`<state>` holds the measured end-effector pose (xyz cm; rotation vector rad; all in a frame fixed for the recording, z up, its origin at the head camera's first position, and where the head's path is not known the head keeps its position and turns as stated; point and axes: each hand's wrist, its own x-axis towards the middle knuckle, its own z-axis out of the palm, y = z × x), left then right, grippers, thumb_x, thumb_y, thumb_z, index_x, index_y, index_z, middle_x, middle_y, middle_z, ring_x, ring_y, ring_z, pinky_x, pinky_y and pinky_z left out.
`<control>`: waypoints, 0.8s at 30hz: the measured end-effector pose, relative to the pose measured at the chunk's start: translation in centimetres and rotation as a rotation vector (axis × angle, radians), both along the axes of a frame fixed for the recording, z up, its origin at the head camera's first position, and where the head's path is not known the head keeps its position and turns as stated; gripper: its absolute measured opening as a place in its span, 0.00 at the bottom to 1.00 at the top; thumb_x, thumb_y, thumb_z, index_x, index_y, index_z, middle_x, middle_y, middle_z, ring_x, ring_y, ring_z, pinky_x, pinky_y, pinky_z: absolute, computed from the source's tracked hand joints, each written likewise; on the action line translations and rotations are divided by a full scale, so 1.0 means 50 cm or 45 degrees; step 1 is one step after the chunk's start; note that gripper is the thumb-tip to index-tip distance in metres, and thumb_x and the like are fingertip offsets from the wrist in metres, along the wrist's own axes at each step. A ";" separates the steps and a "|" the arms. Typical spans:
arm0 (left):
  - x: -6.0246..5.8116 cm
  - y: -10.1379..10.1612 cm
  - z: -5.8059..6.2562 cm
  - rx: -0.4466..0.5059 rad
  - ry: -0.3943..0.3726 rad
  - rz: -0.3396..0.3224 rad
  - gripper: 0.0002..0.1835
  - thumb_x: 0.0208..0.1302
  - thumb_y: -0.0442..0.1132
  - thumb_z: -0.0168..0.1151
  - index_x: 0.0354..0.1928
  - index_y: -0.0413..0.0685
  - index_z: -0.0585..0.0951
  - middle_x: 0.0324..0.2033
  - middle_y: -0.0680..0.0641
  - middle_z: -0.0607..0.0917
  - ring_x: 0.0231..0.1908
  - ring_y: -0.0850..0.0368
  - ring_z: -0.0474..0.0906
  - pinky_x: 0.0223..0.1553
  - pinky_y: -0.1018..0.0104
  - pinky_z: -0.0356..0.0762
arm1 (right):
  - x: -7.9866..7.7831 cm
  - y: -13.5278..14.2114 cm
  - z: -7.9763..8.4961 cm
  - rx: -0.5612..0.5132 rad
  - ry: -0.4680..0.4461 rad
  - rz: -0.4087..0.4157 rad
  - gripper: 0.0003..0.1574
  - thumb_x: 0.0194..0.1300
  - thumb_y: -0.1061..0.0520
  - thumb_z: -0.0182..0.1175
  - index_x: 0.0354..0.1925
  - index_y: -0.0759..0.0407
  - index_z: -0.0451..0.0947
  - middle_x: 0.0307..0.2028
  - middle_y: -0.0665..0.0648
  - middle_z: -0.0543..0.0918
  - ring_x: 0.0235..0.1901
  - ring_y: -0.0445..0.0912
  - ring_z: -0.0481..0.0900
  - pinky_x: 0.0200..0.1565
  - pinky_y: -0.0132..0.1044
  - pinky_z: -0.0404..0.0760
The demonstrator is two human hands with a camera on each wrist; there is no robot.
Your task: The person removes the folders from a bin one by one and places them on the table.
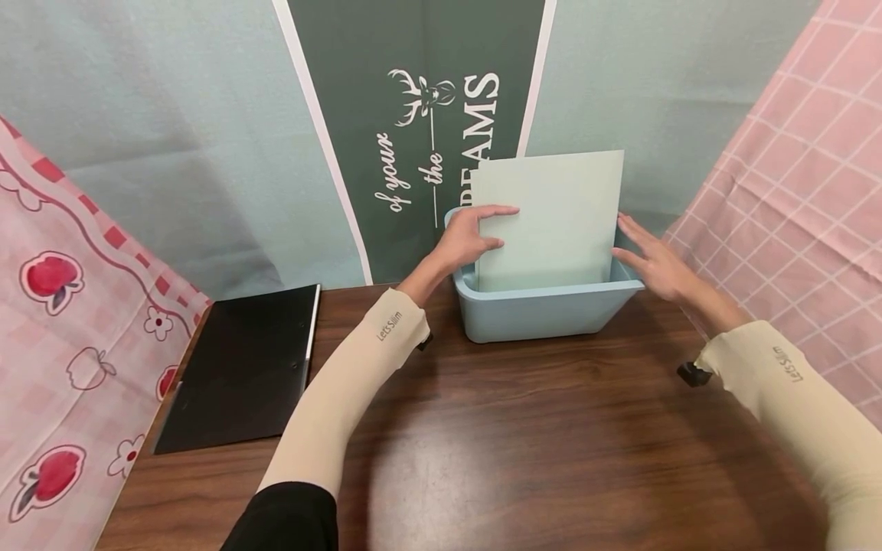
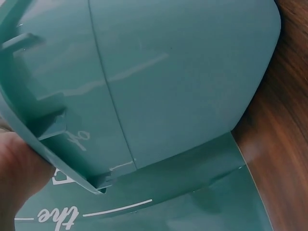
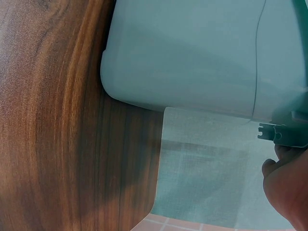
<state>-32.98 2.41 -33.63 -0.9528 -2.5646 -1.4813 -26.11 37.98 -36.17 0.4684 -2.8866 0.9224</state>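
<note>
A pale, flat rectangular sheet (image 1: 551, 214) stands upright inside a light blue plastic bin (image 1: 537, 314), its upper part rising above the rim. Along its left side shows the edge of another pale layer just behind it. My left hand (image 1: 465, 237) is at the sheet's left edge, index finger and thumb spread over the front face. On the opposite side, my right hand (image 1: 658, 264) reaches over the bin's right end, extended fingertips right at the sheet's right edge. Both wrist views look mostly at the bin's outer wall (image 2: 187, 86), with only part of each hand showing.
A black flat folder (image 1: 241, 367) with a pale strip along its right edge lies at the left of the brown wooden table (image 1: 482, 451). Behind the bin hangs a grey-green curtain (image 1: 413, 46) with white lettering. Pink patterned cloths (image 1: 820, 153) flank both sides.
</note>
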 end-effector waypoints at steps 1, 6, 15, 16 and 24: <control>0.002 0.000 0.000 -0.001 -0.003 0.007 0.30 0.54 0.27 0.71 0.59 0.60 0.82 0.59 0.59 0.80 0.63 0.72 0.68 0.62 0.78 0.63 | 0.001 0.001 -0.001 0.000 -0.002 0.000 0.42 0.77 0.47 0.45 0.77 0.56 0.39 0.77 0.54 0.37 0.76 0.55 0.35 0.73 0.58 0.35; 0.005 0.000 -0.002 0.008 0.006 0.054 0.31 0.54 0.27 0.71 0.59 0.62 0.81 0.59 0.59 0.80 0.63 0.72 0.68 0.63 0.78 0.63 | 0.001 0.003 -0.007 -0.026 0.014 0.010 0.42 0.77 0.47 0.46 0.77 0.56 0.40 0.77 0.52 0.38 0.76 0.54 0.35 0.73 0.56 0.34; 0.005 -0.007 -0.004 0.073 -0.046 0.188 0.33 0.53 0.27 0.72 0.57 0.70 0.81 0.59 0.63 0.79 0.61 0.70 0.70 0.62 0.74 0.67 | 0.002 0.003 -0.007 -0.013 0.053 0.018 0.42 0.77 0.47 0.47 0.77 0.61 0.42 0.77 0.57 0.40 0.76 0.57 0.37 0.72 0.59 0.37; 0.006 -0.008 -0.003 0.080 -0.052 0.191 0.33 0.53 0.27 0.72 0.57 0.71 0.81 0.59 0.63 0.79 0.61 0.71 0.71 0.61 0.74 0.67 | 0.002 0.004 -0.007 -0.014 0.054 0.018 0.42 0.77 0.47 0.47 0.77 0.61 0.42 0.77 0.57 0.40 0.76 0.57 0.37 0.72 0.59 0.37; 0.017 -0.011 0.003 0.141 -0.060 0.206 0.34 0.53 0.26 0.72 0.57 0.71 0.82 0.59 0.62 0.79 0.61 0.71 0.70 0.61 0.73 0.68 | 0.001 0.006 -0.010 -0.020 0.060 0.022 0.42 0.77 0.47 0.47 0.77 0.62 0.43 0.77 0.58 0.40 0.76 0.57 0.37 0.73 0.57 0.36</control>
